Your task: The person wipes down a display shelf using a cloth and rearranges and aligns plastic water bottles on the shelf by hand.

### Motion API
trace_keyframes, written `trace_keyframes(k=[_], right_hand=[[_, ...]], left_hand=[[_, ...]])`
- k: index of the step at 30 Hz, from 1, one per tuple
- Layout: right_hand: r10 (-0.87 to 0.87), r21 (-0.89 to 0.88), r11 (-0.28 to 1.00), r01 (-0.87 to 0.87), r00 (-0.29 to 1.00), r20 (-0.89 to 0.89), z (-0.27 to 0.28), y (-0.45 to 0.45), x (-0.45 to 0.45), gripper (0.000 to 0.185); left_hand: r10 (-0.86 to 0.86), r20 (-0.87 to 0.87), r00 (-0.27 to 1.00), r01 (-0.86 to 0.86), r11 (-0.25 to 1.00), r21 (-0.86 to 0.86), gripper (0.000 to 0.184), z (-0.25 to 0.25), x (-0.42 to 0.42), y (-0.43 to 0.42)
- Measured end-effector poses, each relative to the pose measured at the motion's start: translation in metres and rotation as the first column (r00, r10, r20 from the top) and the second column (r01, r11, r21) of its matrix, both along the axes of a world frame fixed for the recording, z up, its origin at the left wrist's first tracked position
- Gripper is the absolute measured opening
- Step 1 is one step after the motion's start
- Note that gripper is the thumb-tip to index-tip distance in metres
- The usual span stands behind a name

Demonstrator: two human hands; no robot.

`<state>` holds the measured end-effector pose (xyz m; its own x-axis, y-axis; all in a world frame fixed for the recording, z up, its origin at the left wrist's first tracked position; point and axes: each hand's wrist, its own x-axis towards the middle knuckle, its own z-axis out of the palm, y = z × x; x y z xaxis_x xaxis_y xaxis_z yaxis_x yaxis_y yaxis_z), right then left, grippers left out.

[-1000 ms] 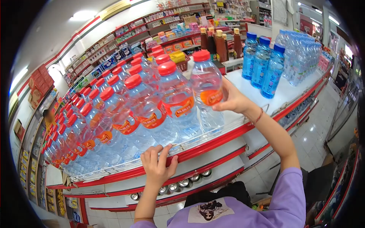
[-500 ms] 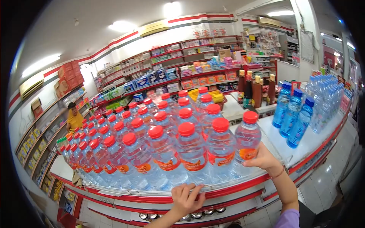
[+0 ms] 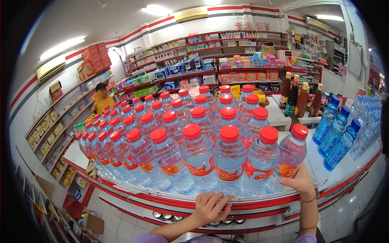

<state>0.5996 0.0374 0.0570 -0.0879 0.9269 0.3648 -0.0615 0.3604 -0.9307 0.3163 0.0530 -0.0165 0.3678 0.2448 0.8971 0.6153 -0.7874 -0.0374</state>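
Rows of clear bottles with red caps and orange labels [image 3: 229, 158] stand upright on a white shelf top with a red edge [image 3: 182, 201]. My right hand [image 3: 299, 182] is wrapped round the lower side of the rightmost red-capped bottle [image 3: 292, 152], which stands at the end of the front row. Its fingers are partly hidden behind the bottle. My left hand [image 3: 212, 207] rests on the shelf's front edge, below the front row, with its fingers bent over the wire rail.
Blue bottles [image 3: 342, 144] and clear blue-capped bottles [image 3: 366, 117] stand at the right. Dark sauce bottles [image 3: 302, 99] are behind them. A person in yellow [image 3: 102, 100] is at the back left. Cans [image 3: 162, 216] sit on a lower shelf.
The view has swung left and up, so the bottles and both hands appear farther right than in the first frame. My right hand stays on the end bottle and my left on the edge.
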Motion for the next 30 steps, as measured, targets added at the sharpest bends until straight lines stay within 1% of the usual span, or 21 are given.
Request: trace_keyframes(k=[1,4,5,7,9,10,11,12,13,15,16,18,19,21,23,24,25,26,27,28,30], right_hand=[[-0.02,-0.01,1.0,0.02,1.0,0.003,-0.002,-0.002,-0.001,0.083],[-0.193,0.288,0.938,0.191,0.981,-0.023,-0.009,-0.004,-0.006,0.095],[-0.366,0.426,0.835,0.349,0.93,-0.045,-0.013,-0.007,-0.008,0.1],[-0.636,0.481,0.612,0.628,0.752,-0.173,-0.012,-0.033,-0.022,0.092],[-0.754,0.435,0.391,0.811,0.553,-0.354,-0.041,-0.059,-0.033,0.08],[-0.778,0.404,0.308,0.861,0.472,-0.415,-0.066,-0.073,-0.041,0.067],[-0.847,0.341,0.274,0.899,0.394,-0.358,-0.086,-0.09,-0.056,0.056],[-0.871,0.22,0.266,0.939,0.331,-0.364,-0.108,-0.105,-0.076,0.047],[-0.877,0.146,0.273,0.951,0.308,-0.369,-0.133,-0.116,-0.093,0.042],[-0.914,-0.073,0.219,0.973,0.178,-0.363,-0.182,-0.138,-0.138,0.04],[-0.942,-0.164,0.175,0.971,0.117,-0.314,-0.21,-0.153,-0.162,0.037],[-0.984,-0.239,0.046,0.97,0.003,-0.179,-0.249,-0.179,-0.209,0.031],[-0.982,-0.353,0.019,0.936,-0.049,-0.184,-0.27,-0.193,-0.236,0.031],[-0.984,-0.453,-0.047,0.891,-0.119,-0.132,-0.29,-0.226,-0.286,0.03],[-0.984,-0.53,-0.147,0.835,-0.18,-0.012,-0.306,-0.259,-0.33,0.027],[-0.973,-0.504,-0.232,0.832,-0.21,0.101,-0.313,-0.274,-0.346,0.024],[-0.963,-0.506,-0.27,0.819,-0.226,0.148,-0.321,-0.291,-0.361,0.023],[-0.947,-0.516,-0.317,0.796,-0.24,0.212,-0.327,-0.307,-0.373,0.023],[-0.93,-0.525,-0.357,0.772,-0.245,0.272,-0.333,-0.322,-0.384,0.023],[-0.908,-0.546,-0.402,0.735,-0.245,0.339,-0.339,-0.337,-0.392,0.023],[-0.903,-0.565,-0.413,0.714,-0.238,0.358,-0.379,-0.375,-0.408,0.023]], left_hand=[[-0.007,-0.009,1.0,0.007,1.0,-0.006,0.033,0.0,-0.001,0.0],[-0.093,0.021,0.995,0.093,0.996,-0.008,0.031,0.006,-0.008,-0.003],[-0.151,0.037,0.988,0.152,0.988,-0.012,0.029,0.006,-0.011,-0.003],[-0.241,0.051,0.969,0.243,0.969,-0.036,0.029,-0.001,-0.02,-0.003],[-0.346,0.054,0.937,0.35,0.934,-0.073,0.028,-0.001,-0.024,-0.008],[-0.457,0.053,0.888,0.46,0.881,-0.107,0.027,-0.009,-0.027,-0.006],[-0.562,0.059,0.825,0.564,0.815,-0.134,0.026,-0.017,-0.028,-0.003],[-0.618,0.115,0.778,0.628,0.766,-0.139,0.025,-0.023,-0.027,-0.003],[-0.677,0.217,0.703,0.707,0.698,-0.111,0.022,-0.027,-0.023,-0.005],[-0.754,0.42,0.505,0.837,0.546,-0.025,0.022,-0.035,-0.015,-0.011],[-0.748,0.454,0.483,0.852,0.522,-0.046,0.022,-0.039,-0.011,-0.015],[-0.719,0.506,0.477,0.867,0.479,-0.136,0.019,-0.042,-0.007,-0.031],[-0.695,0.532,0.484,0.869,0.453,-0.2,0.015,-0.047,-0.005,-0.039],[-0.653,0.59,0.475,0.879,0.322,-0.351,0.014,-0.066,-0.012,-0.059],[-0.606,0.689,0.398,0.893,0.084,-0.442,0.014,-0.098,-0.016,-0.079],[-0.629,0.656,0.417,0.863,0.049,-0.502,0.014,-0.111,-0.018,-0.085],[-0.652,0.621,0.436,0.828,0.02,-0.56,0.013,-0.125,-0.021,-0.093],[-0.613,0.627,0.481,0.785,-0.017,-0.619,0.013,-0.144,-0.023,-0.103],[-0.652,0.567,0.504,0.741,-0.011,-0.671,0.014,-0.164,-0.028,-0.108],[-0.663,0.525,0.534,0.664,-0.056,-0.746,0.015,-0.187,-0.035,-0.113],[-0.68,0.441,0.586,0.504,-0.12,-0.855,0.015,-0.226,-0.055,-0.125]])
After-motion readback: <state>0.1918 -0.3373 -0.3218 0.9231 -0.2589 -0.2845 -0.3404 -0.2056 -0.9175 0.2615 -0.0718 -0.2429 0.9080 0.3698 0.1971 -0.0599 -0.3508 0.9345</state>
